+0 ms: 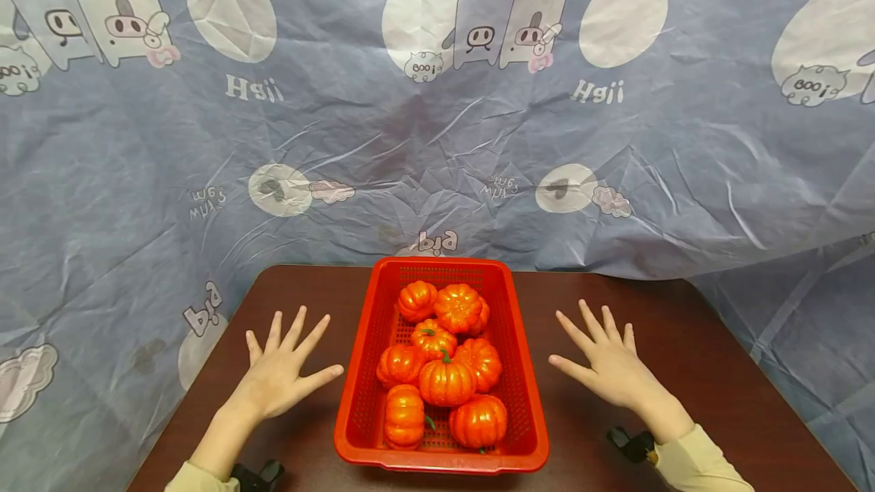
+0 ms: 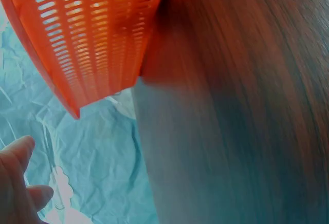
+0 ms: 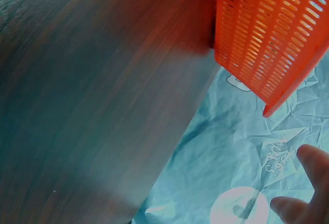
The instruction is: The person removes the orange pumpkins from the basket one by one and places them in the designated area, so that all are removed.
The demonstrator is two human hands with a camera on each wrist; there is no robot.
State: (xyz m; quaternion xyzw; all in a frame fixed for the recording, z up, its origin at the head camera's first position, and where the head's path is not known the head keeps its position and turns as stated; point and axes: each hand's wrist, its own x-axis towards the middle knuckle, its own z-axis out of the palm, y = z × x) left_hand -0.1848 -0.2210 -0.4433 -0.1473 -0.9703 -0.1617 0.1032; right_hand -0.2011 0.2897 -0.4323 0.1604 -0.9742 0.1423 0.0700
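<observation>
A red plastic basket (image 1: 355,401) with slotted walls stands on the table between the two hands. Several small orange pumpkins (image 1: 447,382) lie inside it, some with green stems. To its left, the left hand (image 1: 276,378) is spread with fingers straight and holds nothing; its thumb points toward the basket's rim. The right hand (image 1: 611,367) is likewise spread and bare on the other side, apart from the basket. In the left wrist view, fingertips (image 2: 18,152) show near the basket's slotted side (image 2: 97,39); the right wrist view shows fingers (image 3: 313,162) below the opposite wall (image 3: 257,34).
The dark brown wooden table (image 1: 588,439) carries the basket near its middle. A grey-blue printed cloth (image 1: 437,135) hangs behind the table and along both sides. Black wrist straps (image 1: 632,443) sit by the pale yellow sleeves (image 1: 704,462).
</observation>
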